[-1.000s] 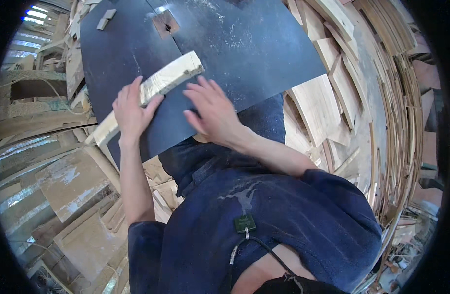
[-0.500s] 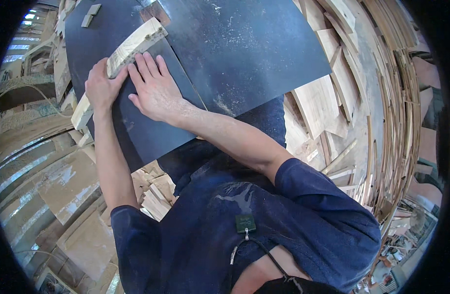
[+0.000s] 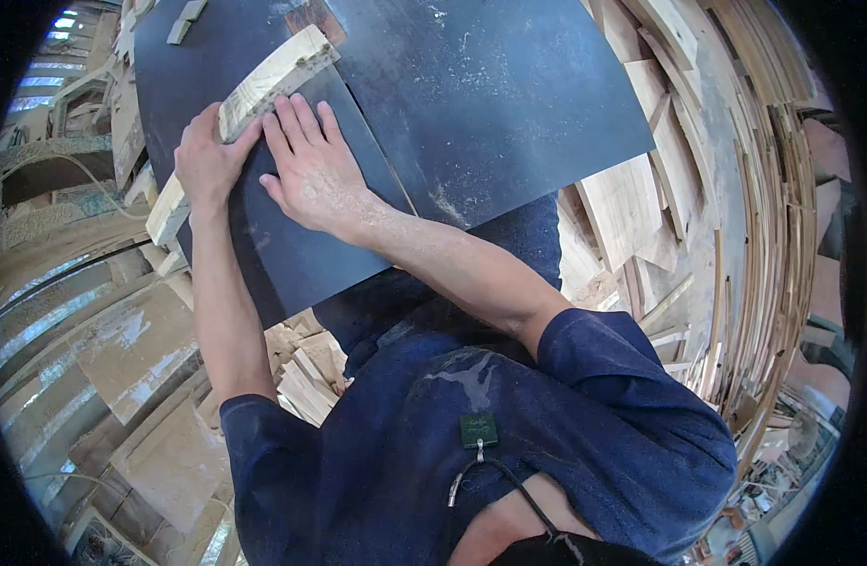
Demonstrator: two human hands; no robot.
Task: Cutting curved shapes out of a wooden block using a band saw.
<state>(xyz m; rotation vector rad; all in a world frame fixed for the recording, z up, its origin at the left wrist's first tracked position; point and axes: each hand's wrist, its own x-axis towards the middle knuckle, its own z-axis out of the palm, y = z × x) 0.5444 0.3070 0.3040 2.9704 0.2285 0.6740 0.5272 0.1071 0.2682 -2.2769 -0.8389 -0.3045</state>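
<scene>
A dark table [image 3: 509, 113] fills the top of the frame, dusted with pale specks, with boards [image 3: 632, 208] stacked to its right and thin strips [image 3: 773, 236] along the right side. The curved beam [image 3: 278, 75] lies aslant at the upper left, its near side rough. The left hand [image 3: 210, 156] grips it around the middle, thumb on the near side. The right hand [image 3: 316, 179] is open and palm down (dust on its back), fingertips at the beam's near side; how hard they press, I cannot tell. Two offcuts [image 3: 186, 21] lie farther up.
</scene>
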